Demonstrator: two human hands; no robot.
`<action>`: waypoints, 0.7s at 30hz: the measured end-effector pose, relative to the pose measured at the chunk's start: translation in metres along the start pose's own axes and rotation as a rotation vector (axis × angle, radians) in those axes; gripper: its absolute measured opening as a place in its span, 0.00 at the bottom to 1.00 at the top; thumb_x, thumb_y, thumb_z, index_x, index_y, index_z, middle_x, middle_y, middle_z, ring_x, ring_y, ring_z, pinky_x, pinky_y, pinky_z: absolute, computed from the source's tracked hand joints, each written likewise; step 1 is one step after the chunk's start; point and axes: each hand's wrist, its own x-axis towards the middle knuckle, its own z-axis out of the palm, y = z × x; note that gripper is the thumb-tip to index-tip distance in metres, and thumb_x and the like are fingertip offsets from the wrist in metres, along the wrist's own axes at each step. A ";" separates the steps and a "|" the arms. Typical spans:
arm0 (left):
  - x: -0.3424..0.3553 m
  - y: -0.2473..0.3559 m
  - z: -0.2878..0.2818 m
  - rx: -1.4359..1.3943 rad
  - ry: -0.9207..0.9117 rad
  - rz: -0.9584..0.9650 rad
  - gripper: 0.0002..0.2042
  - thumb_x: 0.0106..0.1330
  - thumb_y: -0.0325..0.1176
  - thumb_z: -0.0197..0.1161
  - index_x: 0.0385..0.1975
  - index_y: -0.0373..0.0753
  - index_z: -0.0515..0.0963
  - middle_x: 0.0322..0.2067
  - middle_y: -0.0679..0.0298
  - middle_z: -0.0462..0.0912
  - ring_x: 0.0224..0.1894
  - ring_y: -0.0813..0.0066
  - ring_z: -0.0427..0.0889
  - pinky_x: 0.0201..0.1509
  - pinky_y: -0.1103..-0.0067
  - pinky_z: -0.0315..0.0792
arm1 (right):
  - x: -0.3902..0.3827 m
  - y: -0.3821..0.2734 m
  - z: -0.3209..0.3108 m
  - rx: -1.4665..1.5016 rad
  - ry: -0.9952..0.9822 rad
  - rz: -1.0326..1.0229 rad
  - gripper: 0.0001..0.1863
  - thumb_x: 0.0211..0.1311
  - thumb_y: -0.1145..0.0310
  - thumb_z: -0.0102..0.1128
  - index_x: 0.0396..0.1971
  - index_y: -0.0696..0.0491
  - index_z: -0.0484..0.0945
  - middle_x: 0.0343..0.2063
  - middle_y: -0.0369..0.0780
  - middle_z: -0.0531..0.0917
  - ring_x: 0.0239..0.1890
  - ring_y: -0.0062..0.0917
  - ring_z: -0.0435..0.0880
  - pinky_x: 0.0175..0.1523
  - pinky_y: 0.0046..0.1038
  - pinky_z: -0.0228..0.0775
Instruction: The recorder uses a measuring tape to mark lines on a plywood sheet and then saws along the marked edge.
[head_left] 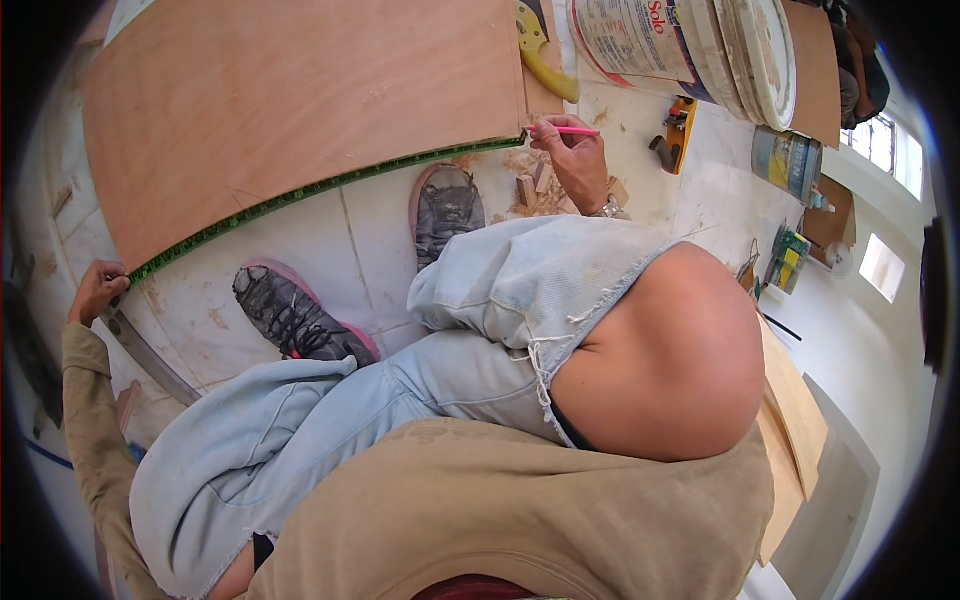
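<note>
A large plywood board (300, 90) fills the upper left, with a long green measuring strip (240, 214) along its near edge. My left hand (98, 291) grips the strip at the board's left corner, fingers bent round it. My right hand (568, 158) holds a pink pencil (585, 130) at the board's right corner, fingertips close to the strip's end. Small wood offcuts (527, 190) lie just below that hand. Below the left hand a grey curved bar (160, 360) runs toward my legs, partly hidden by them.
My shoes (300, 320) are on the tiled floor. At the upper right are a yellow-handled saw (545, 70), stacked buckets (680, 50), a yellow-and-black tool (680, 135) and containers (785, 160). Plywood pieces (790, 420) stand at the right. A dark, partly visible figure or pile (860, 70) sits at the far edge.
</note>
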 end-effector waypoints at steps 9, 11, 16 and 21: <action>-0.004 0.012 0.003 -0.037 -0.047 -0.008 0.03 0.60 0.27 0.65 0.29 0.34 0.81 0.23 0.73 0.76 0.26 0.85 0.72 0.30 0.82 0.66 | -0.015 0.005 0.007 -0.028 0.096 -0.087 0.10 0.71 0.67 0.63 0.41 0.59 0.81 0.30 0.37 0.86 0.33 0.20 0.85 0.39 0.22 0.78; -0.004 0.015 0.003 -0.056 -0.056 -0.017 0.03 0.60 0.27 0.64 0.27 0.35 0.80 0.22 0.74 0.75 0.24 0.85 0.71 0.29 0.83 0.66 | -0.019 0.007 0.010 0.061 0.170 0.047 0.09 0.71 0.68 0.62 0.42 0.59 0.80 0.31 0.38 0.86 0.34 0.22 0.86 0.40 0.23 0.80; -0.002 0.015 0.002 -0.018 -0.089 0.036 0.05 0.61 0.27 0.63 0.25 0.35 0.80 0.20 0.75 0.75 0.23 0.87 0.70 0.27 0.83 0.63 | -0.023 0.010 0.016 0.155 0.135 0.040 0.09 0.71 0.68 0.62 0.42 0.59 0.79 0.32 0.39 0.86 0.35 0.23 0.87 0.43 0.25 0.82; -0.001 0.016 0.000 -0.022 -0.111 0.036 0.05 0.60 0.27 0.62 0.24 0.34 0.79 0.20 0.75 0.74 0.23 0.86 0.69 0.27 0.83 0.63 | -0.019 0.010 0.020 0.120 0.153 -0.031 0.09 0.71 0.69 0.62 0.41 0.60 0.79 0.32 0.40 0.86 0.36 0.24 0.87 0.45 0.25 0.82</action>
